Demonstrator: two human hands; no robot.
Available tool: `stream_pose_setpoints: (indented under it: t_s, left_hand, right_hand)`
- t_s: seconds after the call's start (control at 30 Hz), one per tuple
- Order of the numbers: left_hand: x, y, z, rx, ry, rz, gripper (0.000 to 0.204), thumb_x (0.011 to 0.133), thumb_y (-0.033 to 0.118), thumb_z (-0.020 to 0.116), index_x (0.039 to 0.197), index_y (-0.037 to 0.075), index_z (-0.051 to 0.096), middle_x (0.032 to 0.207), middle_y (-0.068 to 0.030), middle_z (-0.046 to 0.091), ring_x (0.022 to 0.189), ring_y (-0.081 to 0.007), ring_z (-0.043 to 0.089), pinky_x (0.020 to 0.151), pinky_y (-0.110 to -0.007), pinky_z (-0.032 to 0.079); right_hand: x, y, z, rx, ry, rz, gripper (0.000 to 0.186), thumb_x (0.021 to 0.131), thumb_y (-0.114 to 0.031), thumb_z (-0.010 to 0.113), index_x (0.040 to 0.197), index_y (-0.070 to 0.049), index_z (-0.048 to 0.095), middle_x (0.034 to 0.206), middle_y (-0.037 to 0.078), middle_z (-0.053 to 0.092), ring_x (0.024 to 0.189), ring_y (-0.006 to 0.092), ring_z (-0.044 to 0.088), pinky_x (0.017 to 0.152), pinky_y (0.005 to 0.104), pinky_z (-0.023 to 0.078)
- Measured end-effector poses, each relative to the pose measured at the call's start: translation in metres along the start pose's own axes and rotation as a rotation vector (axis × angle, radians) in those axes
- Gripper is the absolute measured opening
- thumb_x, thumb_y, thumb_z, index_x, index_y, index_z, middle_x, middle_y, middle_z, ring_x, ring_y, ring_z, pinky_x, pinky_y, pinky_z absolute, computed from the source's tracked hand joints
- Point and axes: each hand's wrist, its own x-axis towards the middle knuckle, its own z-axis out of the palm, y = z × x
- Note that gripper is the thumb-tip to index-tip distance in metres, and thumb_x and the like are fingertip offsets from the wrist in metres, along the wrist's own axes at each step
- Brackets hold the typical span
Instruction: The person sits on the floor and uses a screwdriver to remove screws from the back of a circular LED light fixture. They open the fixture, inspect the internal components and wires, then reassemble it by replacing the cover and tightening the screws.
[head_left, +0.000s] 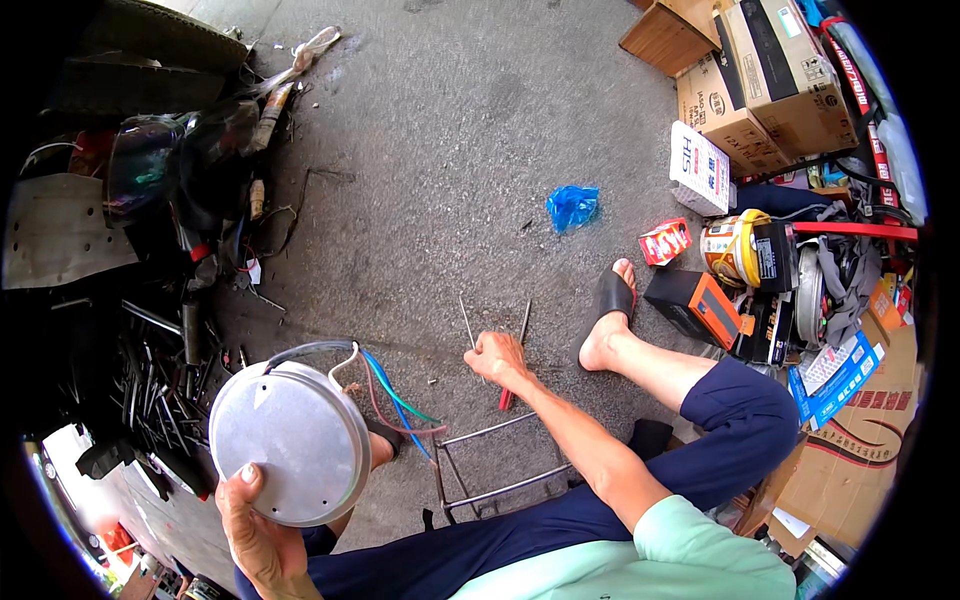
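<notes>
My left hand (258, 525) grips the lower left rim of a round silver metal motor housing (290, 440), thumb on its flat face. Blue, green, brown and white wires (385, 380) come out at its upper right edge, beside a black cable. Over the ground in the middle, my right hand (497, 358) is closed around a thin metal rod (467, 318) that points away from me; its other end is mostly hidden by the fingers. Just right of that hand, a screwdriver (506, 397) with a red handle has its shaft pointing away.
A metal tube frame (500, 430) stands before my lap. Crumpled blue plastic (572, 207) lies farther off. Several tools (170, 400) are heaped at left. At right are an orange-black box (695, 305), a yellow-white bucket (732, 247) and cardboard boxes (790, 90).
</notes>
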Motion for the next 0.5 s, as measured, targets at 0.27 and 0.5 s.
stream_pose_setpoints:
  t_s: [0.27, 0.5]
  left_hand:
    - [-0.017, 0.014, 0.017, -0.11, -0.203, 0.045, 0.044, 0.071, 0.008, 0.067, 0.11, -0.004, 0.052, 0.092, -0.0099, 0.059, 0.081, -0.0168, 0.058, 0.071, -0.029, 0.05]
    - [-0.005, 0.002, -0.014, -0.124, -0.29, -0.015, 0.053, 0.071, 0.017, 0.074, 0.114, -0.002, 0.052, 0.1, -0.0101, 0.058, 0.087, -0.0156, 0.058, 0.072, -0.03, 0.051]
  right_hand:
    - [-0.065, 0.053, 0.025, 0.075, 0.147, 0.356, 0.033, 0.063, -0.034, 0.06, 0.064, -0.002, 0.065, 0.065, 0.021, 0.063, 0.065, 0.0373, 0.064, 0.054, 0.0449, 0.047]
    - [-0.052, 0.086, 0.036, -0.025, 0.221, 0.254, 0.037, 0.069, -0.028, 0.058, 0.079, 0.008, 0.06, 0.087, 0.031, 0.061, 0.086, 0.044, 0.06, 0.078, 0.0469, 0.045]
